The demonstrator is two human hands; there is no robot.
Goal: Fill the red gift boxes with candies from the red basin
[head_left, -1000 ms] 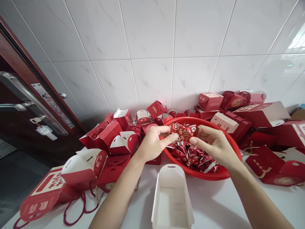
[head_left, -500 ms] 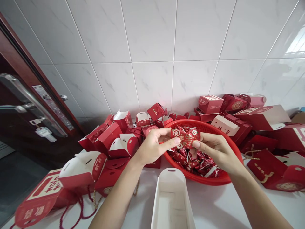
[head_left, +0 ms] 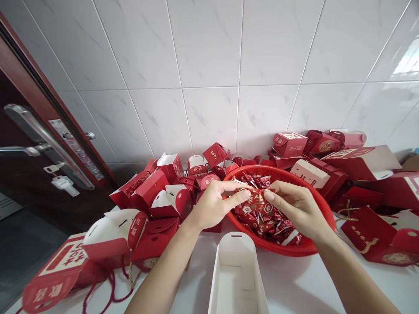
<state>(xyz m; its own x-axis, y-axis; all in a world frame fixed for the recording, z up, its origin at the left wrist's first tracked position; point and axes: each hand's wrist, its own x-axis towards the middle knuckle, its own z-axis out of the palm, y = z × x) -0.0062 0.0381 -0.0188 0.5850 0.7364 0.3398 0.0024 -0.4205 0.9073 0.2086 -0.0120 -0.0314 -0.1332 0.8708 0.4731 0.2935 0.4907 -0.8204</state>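
Over the red plastic basket point(head_left: 314, 248), both hands pinch the top edge of a red candy packet point(head_left: 256, 204) with gold lettering and white flowers. My left hand point(head_left: 218, 203) grips its upper left between thumb and fingers. My right hand point(head_left: 293, 205) grips the upper right the same way. Beneath, several shiny red wrapped candies point(head_left: 284, 229) fill the basket. Nearer to me, a long white open box point(head_left: 234, 279) stands between my forearms, its inside bare and a slotted flap at its far end.
Red gift boxes point(head_left: 153, 187) crowd the left and back of the white table point(head_left: 294, 288), some with cord handles. More red boxes point(head_left: 376, 231) stand at the right. Behind rises a tiled wall point(head_left: 209, 113); at far left is a dark door with keys point(head_left: 65, 185) in its lock.
The packet has tilted and its body hangs lower, with the fingers now at its top edge rather than its sides. The view has shifted slightly.
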